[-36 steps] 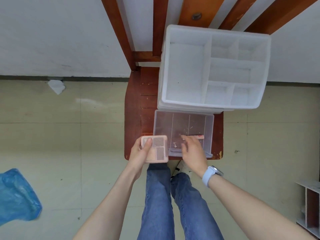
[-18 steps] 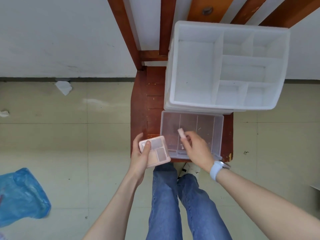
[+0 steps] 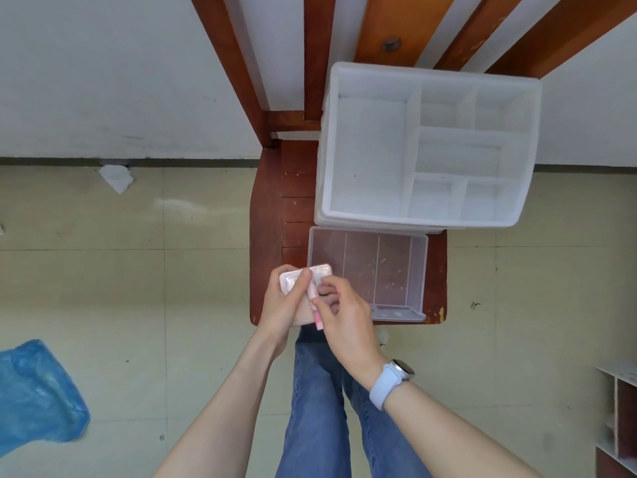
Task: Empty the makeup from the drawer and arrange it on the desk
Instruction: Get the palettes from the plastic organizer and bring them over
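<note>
A clear plastic drawer (image 3: 418,270) is pulled out from under a white organiser (image 3: 532,146) on a small red-brown wooden desk (image 3: 267,236). Only small specks show inside the drawer. My left hand (image 3: 281,305) holds a pink makeup palette (image 3: 322,271) at the drawer's front left corner. A thin pink stick (image 3: 314,303) lies across the palette, under my left thumb. My right hand (image 3: 341,313) pinches the same stick from the right. Most of the palette is hidden by both hands.
The organiser's top compartments look empty. A wooden chair back (image 3: 312,63) rises behind the desk against the white wall. A blue plastic bag (image 3: 34,395) and a crumpled white paper (image 3: 117,177) lie on the tiled floor. A small shelf (image 3: 620,419) stands at the right edge.
My right hand lifted the pink stick out of the drawer and brought it left onto the palette. My left hand shifted the palette slightly toward the drawer corner.
</note>
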A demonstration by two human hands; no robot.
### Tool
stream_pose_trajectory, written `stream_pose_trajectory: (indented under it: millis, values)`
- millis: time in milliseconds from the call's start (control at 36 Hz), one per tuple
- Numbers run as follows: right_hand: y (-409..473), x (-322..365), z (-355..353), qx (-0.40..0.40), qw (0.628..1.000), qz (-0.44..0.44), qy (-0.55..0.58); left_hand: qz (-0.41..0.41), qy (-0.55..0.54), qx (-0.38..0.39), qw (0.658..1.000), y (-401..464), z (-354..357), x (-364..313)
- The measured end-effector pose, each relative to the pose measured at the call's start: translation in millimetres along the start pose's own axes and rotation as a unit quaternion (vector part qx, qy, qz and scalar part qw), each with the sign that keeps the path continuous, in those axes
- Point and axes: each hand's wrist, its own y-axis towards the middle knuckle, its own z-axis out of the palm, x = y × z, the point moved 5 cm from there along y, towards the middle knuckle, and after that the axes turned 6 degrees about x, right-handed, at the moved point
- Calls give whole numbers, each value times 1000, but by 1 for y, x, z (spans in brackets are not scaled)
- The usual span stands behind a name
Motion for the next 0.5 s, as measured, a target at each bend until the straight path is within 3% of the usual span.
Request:
stream_pose_trajectory:
  millis: [139, 250, 306, 417, 500]
  values:
    - [-3, -1, -5, 43, 996, 9, 74, -9, 1, 1, 1000, 3, -7, 2]
    - [-8, -15, -25, -57, 988, 50, 137, -15, -15, -11, 1000, 5, -13, 2]
    - [-10, -36, -29, -99, 971, 135, 169, -18, -20, -22, 999, 5, -18, 1]
    - [-25, -93, -15, -50, 877, 416, 236, -15, -19, -34, 999, 7, -29, 2]
    - [-33, -114, -1, 3, 806, 496, 323, -15, -8, -48, 999, 4, -36, 1]
